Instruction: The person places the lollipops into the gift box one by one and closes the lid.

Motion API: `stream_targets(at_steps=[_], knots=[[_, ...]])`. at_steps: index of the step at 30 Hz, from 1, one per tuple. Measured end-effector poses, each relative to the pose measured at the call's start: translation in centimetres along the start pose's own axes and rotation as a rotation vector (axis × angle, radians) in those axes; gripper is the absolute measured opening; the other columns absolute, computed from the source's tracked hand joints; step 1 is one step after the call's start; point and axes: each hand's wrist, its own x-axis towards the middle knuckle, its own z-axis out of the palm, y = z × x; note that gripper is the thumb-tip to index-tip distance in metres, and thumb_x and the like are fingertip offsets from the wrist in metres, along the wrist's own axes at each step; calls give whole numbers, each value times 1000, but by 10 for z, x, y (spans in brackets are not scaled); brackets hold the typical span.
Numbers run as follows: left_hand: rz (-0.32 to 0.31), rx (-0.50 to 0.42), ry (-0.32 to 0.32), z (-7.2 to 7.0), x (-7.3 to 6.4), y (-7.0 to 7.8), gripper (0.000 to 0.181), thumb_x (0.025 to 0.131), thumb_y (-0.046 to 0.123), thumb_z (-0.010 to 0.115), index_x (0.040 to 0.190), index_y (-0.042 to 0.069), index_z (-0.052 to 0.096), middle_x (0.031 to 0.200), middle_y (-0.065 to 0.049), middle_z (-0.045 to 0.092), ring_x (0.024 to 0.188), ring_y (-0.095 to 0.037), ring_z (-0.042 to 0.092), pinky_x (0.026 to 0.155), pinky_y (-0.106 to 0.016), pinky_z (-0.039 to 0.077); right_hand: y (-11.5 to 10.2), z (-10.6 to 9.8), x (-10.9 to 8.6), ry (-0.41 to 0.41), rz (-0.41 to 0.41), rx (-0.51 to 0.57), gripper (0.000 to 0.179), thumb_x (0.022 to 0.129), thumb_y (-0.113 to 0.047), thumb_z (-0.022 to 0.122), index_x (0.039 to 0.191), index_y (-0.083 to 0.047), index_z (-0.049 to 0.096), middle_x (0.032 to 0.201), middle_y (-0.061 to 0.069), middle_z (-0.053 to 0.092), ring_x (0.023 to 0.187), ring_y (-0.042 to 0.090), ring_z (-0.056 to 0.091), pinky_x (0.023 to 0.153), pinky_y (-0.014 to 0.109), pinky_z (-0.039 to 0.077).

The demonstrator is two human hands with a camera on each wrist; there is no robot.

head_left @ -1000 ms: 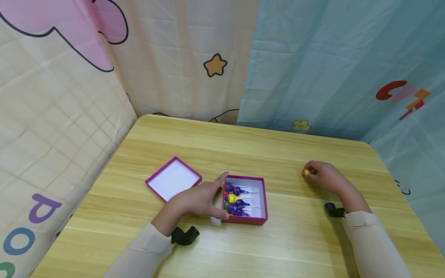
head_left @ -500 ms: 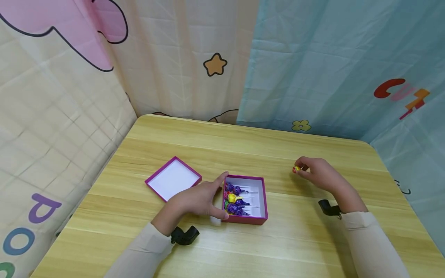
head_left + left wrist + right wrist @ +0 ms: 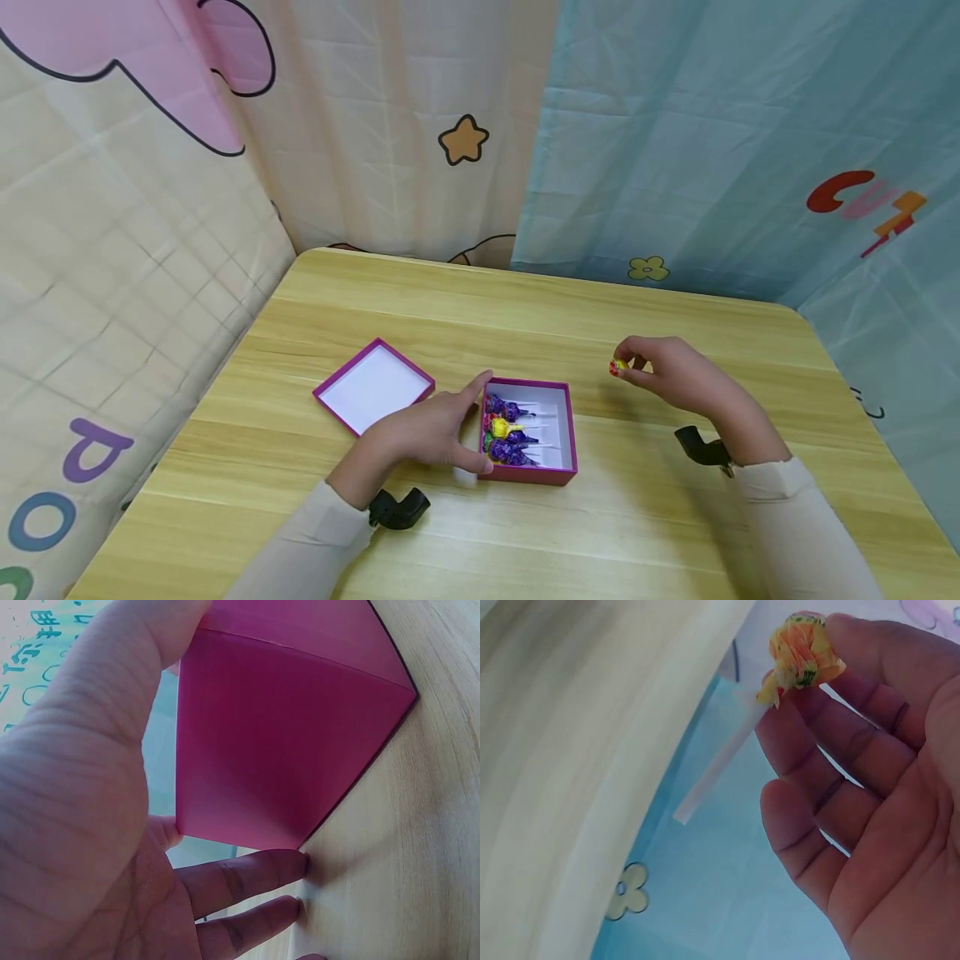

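Note:
Between thumb and fingertips, my right hand [image 3: 675, 372] pinches a lollipop [image 3: 806, 652] in a yellow and red wrapper, raised over the table to the right of the box. Its white stick points away from the fingers in the right wrist view. My left hand [image 3: 429, 429] grips the magenta box [image 3: 576, 433] by its left end, thumb at the front corner and index finger at the back corner. In the left wrist view the box's plain outer wall [image 3: 270, 742] fills the span of that hand. Inside lie several lollipops [image 3: 510, 452], mostly purple, one yellow [image 3: 501, 428], sticks toward the right.
A magenta-edged lid [image 3: 372, 389] lies on the table, white inside up, left of the box and beside the left hand. The wooden table [image 3: 525, 300] ends at curtains [image 3: 637, 150] behind. Each wrist carries a black camera mount [image 3: 401, 510].
My right hand has moved left toward the box, carrying the lollipop. The left hand, box and lid stay where they were.

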Motion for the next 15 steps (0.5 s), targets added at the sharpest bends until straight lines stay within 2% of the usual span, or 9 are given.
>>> stream_targets(at_steps=[9, 15], knots=[[3, 0, 1, 0, 0, 0, 124, 73, 54, 84, 161, 21, 4, 155, -11, 38, 136, -26, 42, 111, -47, 33, -23, -2, 5, -41, -85, -19, 11, 94, -14, 69, 105, -18, 68, 94, -11, 65, 89, 12, 61, 77, 36, 53], [-8, 0, 0, 0, -1, 0, 123, 73, 55, 84, 161, 22, 4, 155, -11, 38, 136, -26, 42, 111, -48, 34, -37, 0, 11, -79, -110, -15, 13, 94, -13, 69, 107, -17, 67, 96, -10, 65, 91, 13, 61, 79, 38, 54]])
